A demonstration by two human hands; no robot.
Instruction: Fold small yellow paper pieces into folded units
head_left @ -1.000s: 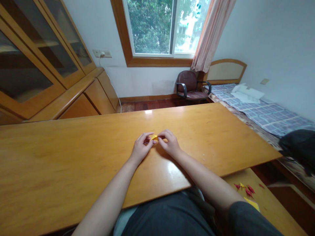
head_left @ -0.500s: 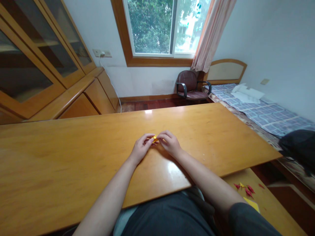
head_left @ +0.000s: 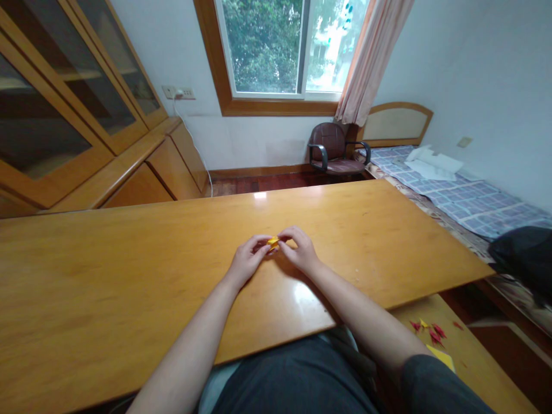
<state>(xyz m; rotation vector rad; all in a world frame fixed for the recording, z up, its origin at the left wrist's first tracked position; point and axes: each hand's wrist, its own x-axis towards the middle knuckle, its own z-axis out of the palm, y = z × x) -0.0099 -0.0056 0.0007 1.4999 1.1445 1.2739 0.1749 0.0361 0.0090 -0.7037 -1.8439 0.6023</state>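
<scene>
A small folded piece of yellow paper (head_left: 273, 243) is pinched between both my hands near the middle of the wooden table (head_left: 129, 270). My left hand (head_left: 247, 260) grips its left side with curled fingers. My right hand (head_left: 298, 250) grips its right side, fingertips pressed together on it. Most of the paper is hidden by my fingers. Both hands rest low on the table top.
A lower wooden bench (head_left: 466, 351) at the right carries several small red and yellow folded papers (head_left: 431, 332) and a yellow sheet (head_left: 442, 356). Beyond the table stand a brown armchair (head_left: 334, 150), a bed (head_left: 457, 192) and wooden cabinets (head_left: 86, 132).
The yellow paper has been pressed smaller between the fingertips; less of it shows now. Both hands stay in the same spot, with only slight finger shifts.
</scene>
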